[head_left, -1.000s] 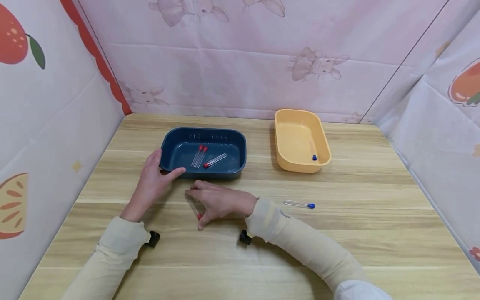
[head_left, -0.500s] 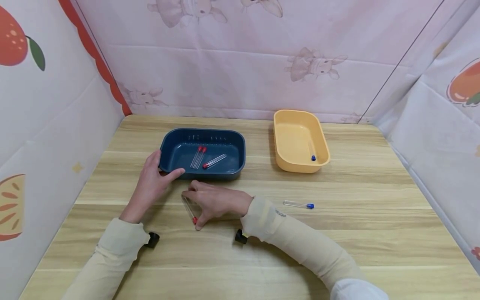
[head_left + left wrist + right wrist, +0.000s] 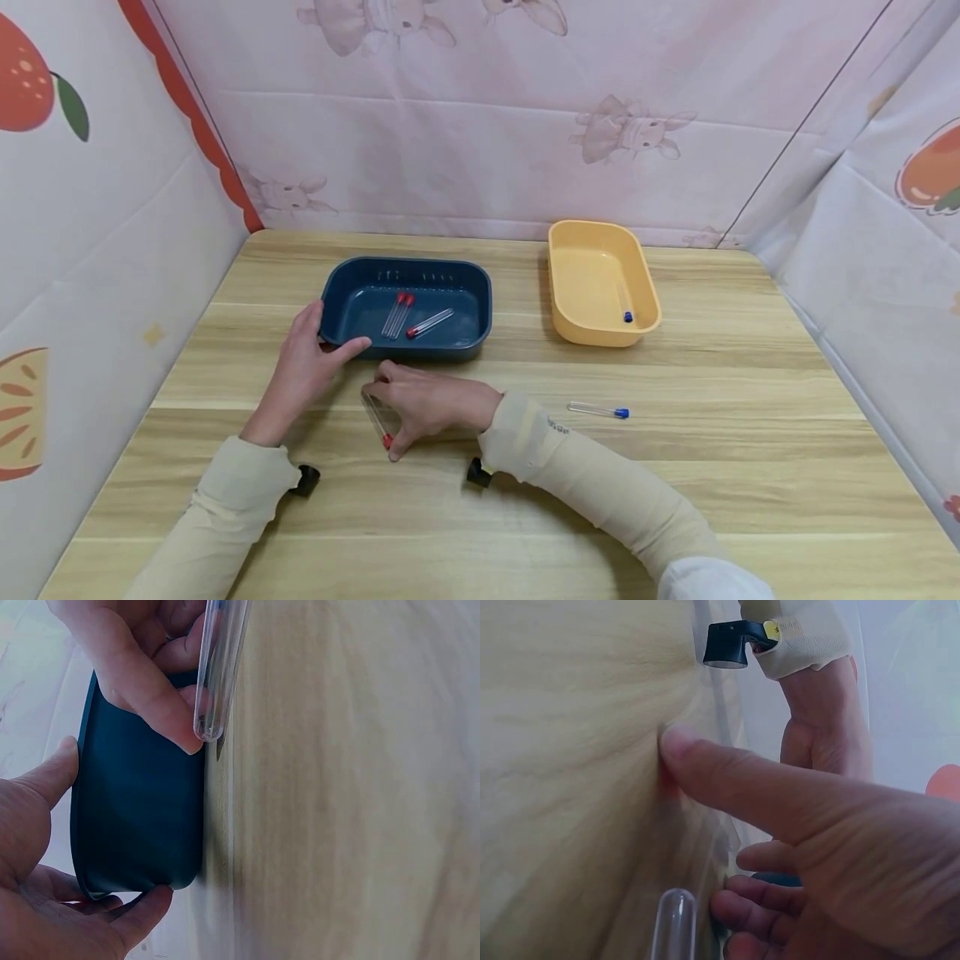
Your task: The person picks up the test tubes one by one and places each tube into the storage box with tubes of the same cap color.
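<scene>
My left hand (image 3: 303, 362) grips the left end of a dark blue tub (image 3: 480, 333), thumb over its near rim and fingers round the side, as the left wrist view also shows. Several red-capped test tubes lie in the tub. Just in front of it, my right hand (image 3: 431, 402) pinches a clear test tube (image 3: 375, 417) lengthwise, its thumb at the red cap and a fingertip at the far, rounded end. The left wrist view has that rounded tube end (image 3: 212, 712) beside the fingertip, close over the wood. Part of the right hand's grip is hidden beneath the palm.
A yellow tub (image 3: 592, 329) stands at the back right, a blue-capped tube inside it. Another blue-capped test tube (image 3: 596, 408) lies on the wooden table (image 3: 712, 467) right of my right wrist. Printed cloth walls enclose the table's back and sides.
My right hand has shifted slightly left with the red-capped test tube. The left hand keeps its place on the dark blue tub.
</scene>
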Motion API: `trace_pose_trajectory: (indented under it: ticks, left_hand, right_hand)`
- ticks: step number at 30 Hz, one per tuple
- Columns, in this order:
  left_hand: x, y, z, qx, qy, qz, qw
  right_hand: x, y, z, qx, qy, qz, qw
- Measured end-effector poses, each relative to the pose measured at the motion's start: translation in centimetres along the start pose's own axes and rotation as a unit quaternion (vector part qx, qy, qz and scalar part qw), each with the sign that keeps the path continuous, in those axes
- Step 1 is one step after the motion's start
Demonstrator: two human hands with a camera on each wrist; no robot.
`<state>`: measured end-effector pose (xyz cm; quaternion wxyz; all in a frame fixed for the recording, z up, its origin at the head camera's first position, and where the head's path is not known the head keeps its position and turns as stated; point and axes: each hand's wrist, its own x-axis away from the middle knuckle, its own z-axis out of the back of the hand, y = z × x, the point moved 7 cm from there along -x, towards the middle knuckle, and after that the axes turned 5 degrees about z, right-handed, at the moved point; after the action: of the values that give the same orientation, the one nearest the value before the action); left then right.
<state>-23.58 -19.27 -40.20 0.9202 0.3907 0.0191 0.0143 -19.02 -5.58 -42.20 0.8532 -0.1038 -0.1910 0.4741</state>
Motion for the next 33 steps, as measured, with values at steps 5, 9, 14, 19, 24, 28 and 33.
trace_pose_trajectory:
  ticks: [5,9,14,19,24,28,33]
  left_hand:
    - [0.1,0.0,-0.1,-0.005,-0.002,0.000,1.0000]
    - [0.1,0.0,-0.1,-0.006,-0.003,0.001,1.0000]
    - [0.2,0.0,-0.1,-0.005,-0.004,0.004,1.0000]
    - [0.2,0.0,-0.1,-0.005,-0.003,0.009,0.9999]
    - [0.1,0.1,-0.1,-0.004,-0.001,0.006,1.0000]
    - [0.1,0.1,-0.1,-0.006,0.000,0.008,1.0000]
    - [0.1,0.1,0.0,-0.011,0.002,0.015,0.9998]
  right_hand:
    - [0.0,-0.1,0.0,-0.009,-0.005,-0.003,0.9999]
    - [-0.1,-0.1,-0.1,-0.020,-0.017,-0.008,0.9996]
    - [-0.1,0.0,-0.1,-0.022,-0.018,-0.009,0.9996]
    - [0.0,0.1,-0.1,-0.018,-0.008,0.005,0.9998]
    - [0.2,-0.1,-0.1,-0.022,0.002,0.019,0.9996]
    - [0.5,-0.1,0.1,-0.039,0.009,0.026,0.9988]
    - [1.4,-0.2,0.9,-0.069,0.026,0.045,0.9963]
